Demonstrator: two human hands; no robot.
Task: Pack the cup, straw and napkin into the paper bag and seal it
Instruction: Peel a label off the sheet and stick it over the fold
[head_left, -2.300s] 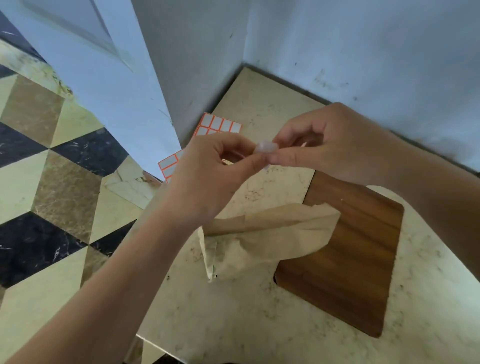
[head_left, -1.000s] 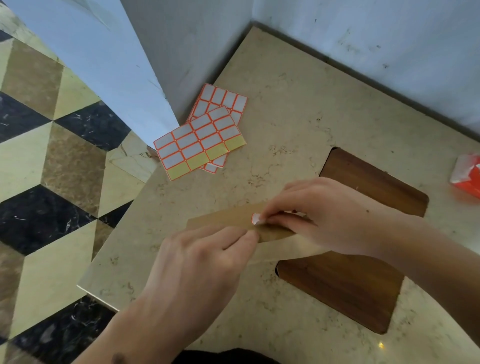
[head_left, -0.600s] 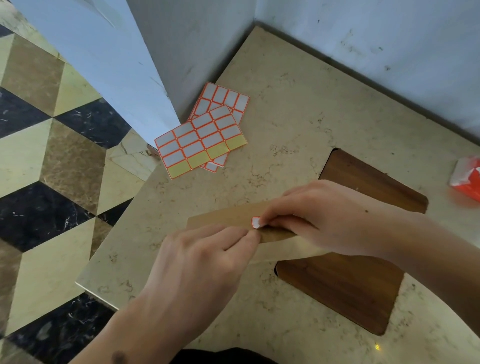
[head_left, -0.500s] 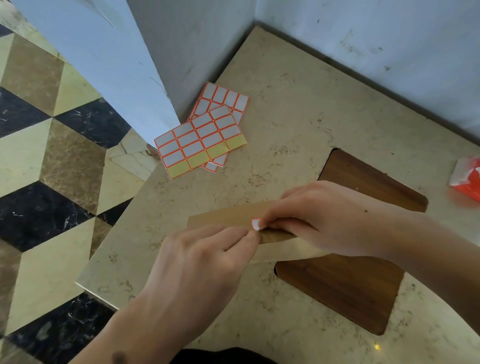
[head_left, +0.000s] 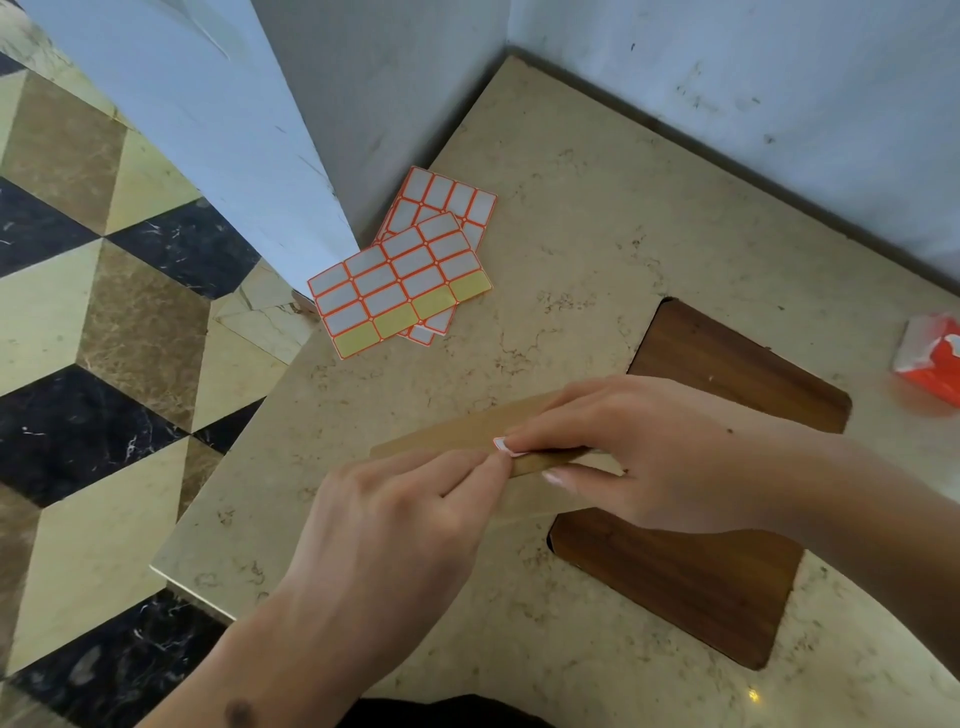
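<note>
Brown kraft paper, folded flat, is the paper bag (head_left: 457, 434) in the head view; it lies on the beige marbled desk (head_left: 597, 218), partly over the near-left corner of a dark wooden board (head_left: 691, 577) that sits toward the desk's right side. Its top edge is folded over. A small white sticker with an orange border (head_left: 503, 446) sits on that fold. The right hand (head_left: 649, 457) has its fingers curled on the fold, fingertips pressing beside the sticker and thumb under the folded edge, pinching the bag. The left hand (head_left: 395, 525) reaches in from the near edge, its fingers bent and its fingertips touching the bag right at the sticker; whether they grip the paper cannot be told. Two sheets of orange-bordered labels (head_left: 400, 286) lie overlapped near the desk's far-left edge, close to the wall. An orange and white packet (head_left: 930, 358) rests at the right edge.
</note>
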